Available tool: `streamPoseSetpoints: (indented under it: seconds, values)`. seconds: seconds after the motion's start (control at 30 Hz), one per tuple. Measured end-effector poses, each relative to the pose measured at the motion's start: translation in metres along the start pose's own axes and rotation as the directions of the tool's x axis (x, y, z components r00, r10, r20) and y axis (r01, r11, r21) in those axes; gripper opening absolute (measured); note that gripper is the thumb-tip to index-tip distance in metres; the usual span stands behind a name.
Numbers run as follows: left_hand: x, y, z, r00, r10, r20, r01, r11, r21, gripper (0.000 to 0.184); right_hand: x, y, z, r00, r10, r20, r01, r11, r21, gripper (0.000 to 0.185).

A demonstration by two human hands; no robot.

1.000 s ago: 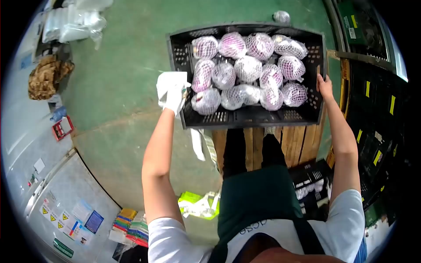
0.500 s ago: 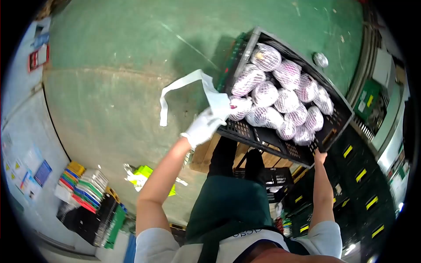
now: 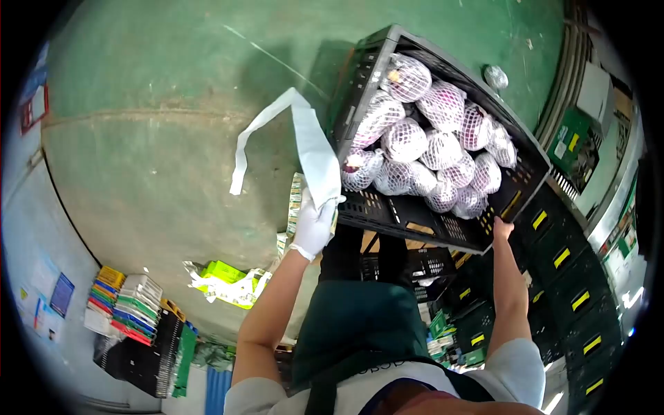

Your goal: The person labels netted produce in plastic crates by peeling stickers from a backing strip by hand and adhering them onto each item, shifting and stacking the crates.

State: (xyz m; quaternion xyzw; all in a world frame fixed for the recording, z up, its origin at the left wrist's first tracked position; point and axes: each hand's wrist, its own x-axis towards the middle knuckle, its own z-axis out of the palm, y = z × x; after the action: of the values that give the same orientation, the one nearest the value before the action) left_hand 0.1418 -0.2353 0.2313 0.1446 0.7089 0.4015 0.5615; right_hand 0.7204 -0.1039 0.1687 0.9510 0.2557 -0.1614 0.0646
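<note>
A black plastic crate is held in front of me, filled with several purple round pieces of produce in white netting. My left hand, in a white glove, is closed on a label strip at the crate's near left corner. Whether its fingers also grip the crate is hidden. The pale backing of the label strip bends up and away to the left, and a printed stretch hangs beside the glove. My right hand, bare, grips the crate's near right corner.
One wrapped piece lies on the green floor beyond the crate. Stacked black crates with yellow tags stand at the right. Yellow-green packaging with white scraps lies left of my legs. Colourful stacked items sit by the left wall.
My left hand has moved left and down, away from the produce, with the label strip. Its printed stretch now shows. The crate has shifted slightly left in view, with my right hand still on it.
</note>
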Motion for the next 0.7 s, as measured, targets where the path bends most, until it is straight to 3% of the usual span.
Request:
streamPoseSetpoints:
  seconds: [0.1, 0.13, 0.17, 0.27, 0.3, 0.33, 0.37, 0.47, 0.5, 0.53, 0.57, 0.6, 0.63, 0.67, 0.7]
  values:
    - [-0.002, -0.004, -0.005, 0.977, -0.208, 0.041, 0.209, 0.977, -0.045, 0.028, 0.004, 0.006, 0.004, 0.998, -0.058, -0.008, 0.053, 0.952, -0.302, 0.083]
    - [-0.004, 0.008, -0.011, 0.974, -0.213, 0.083, 0.209, 0.976, 0.055, 0.032, 0.006, 0.006, -0.001, 0.993, -0.087, 0.073, 0.104, 0.958, -0.266, 0.086]
    - [-0.006, 0.017, -0.018, 0.924, -0.354, 0.149, 0.363, 0.931, -0.042, 0.034, 0.008, 0.006, -0.009, 0.984, -0.062, 0.167, 0.101, 0.966, -0.238, 0.088]
    - [-0.067, 0.009, -0.049, 0.898, -0.417, 0.140, 0.400, 0.907, 0.131, 0.033, -0.001, 0.000, -0.034, 0.941, -0.059, 0.333, 0.162, 0.943, -0.290, 0.091]
    - [-0.104, -0.003, -0.068, 0.888, -0.429, 0.166, 0.392, 0.895, 0.216, 0.035, 0.002, 0.016, -0.031, 0.930, -0.172, 0.326, 0.263, 0.929, -0.261, 0.088]
    - [-0.146, -0.031, -0.094, 0.774, -0.623, 0.115, 0.531, 0.737, 0.417, 0.043, -0.001, 0.019, -0.036, 0.918, -0.166, 0.360, 0.246, 0.951, -0.189, 0.085]
    - [-0.201, -0.094, -0.149, 0.736, -0.606, 0.301, 0.134, 0.567, 0.813, 0.048, -0.001, 0.021, -0.039, 0.906, -0.159, 0.392, 0.221, 0.968, -0.117, 0.083]
    - [-0.261, -0.041, -0.171, 0.693, -0.716, 0.086, 0.231, 0.334, 0.914, 0.041, 0.012, 0.027, -0.031, 0.914, -0.278, 0.294, 0.303, 0.952, -0.040, 0.058]
    - [-0.260, -0.030, -0.173, 0.667, -0.740, 0.081, 0.257, 0.330, 0.908, 0.038, 0.023, 0.031, -0.027, 0.897, -0.325, 0.300, 0.338, 0.941, 0.008, 0.055]
    - [-0.252, -0.030, -0.176, 0.677, -0.734, 0.052, 0.440, 0.461, 0.770, 0.038, 0.032, 0.032, -0.022, 0.915, -0.278, 0.293, 0.310, 0.949, -0.065, 0.052]
    - [-0.235, -0.033, -0.174, 0.685, -0.728, 0.019, 0.587, 0.567, 0.577, 0.037, 0.028, 0.027, -0.017, 0.926, -0.317, 0.206, 0.324, 0.946, -0.001, 0.051]
    - [-0.218, -0.036, -0.160, 0.755, -0.655, 0.007, 0.636, 0.736, 0.231, 0.037, 0.022, 0.013, -0.017, 0.949, -0.262, 0.175, 0.289, 0.945, -0.154, 0.058]
    - [-0.184, 0.009, -0.114, 0.754, -0.653, -0.070, 0.652, 0.734, 0.190, 0.036, 0.031, 0.019, -0.010, 0.936, -0.323, 0.141, 0.345, 0.919, -0.192, 0.056]
    - [-0.165, 0.005, -0.096, 0.816, -0.568, -0.104, 0.577, 0.798, 0.175, 0.028, 0.025, 0.015, -0.019, 0.934, -0.326, 0.145, 0.352, 0.906, -0.235, 0.054]
    - [-0.141, 0.010, -0.083, 0.886, -0.460, 0.060, 0.411, 0.839, 0.357, 0.027, 0.017, 0.001, -0.027, 0.925, -0.340, 0.168, 0.375, 0.886, -0.274, 0.052]
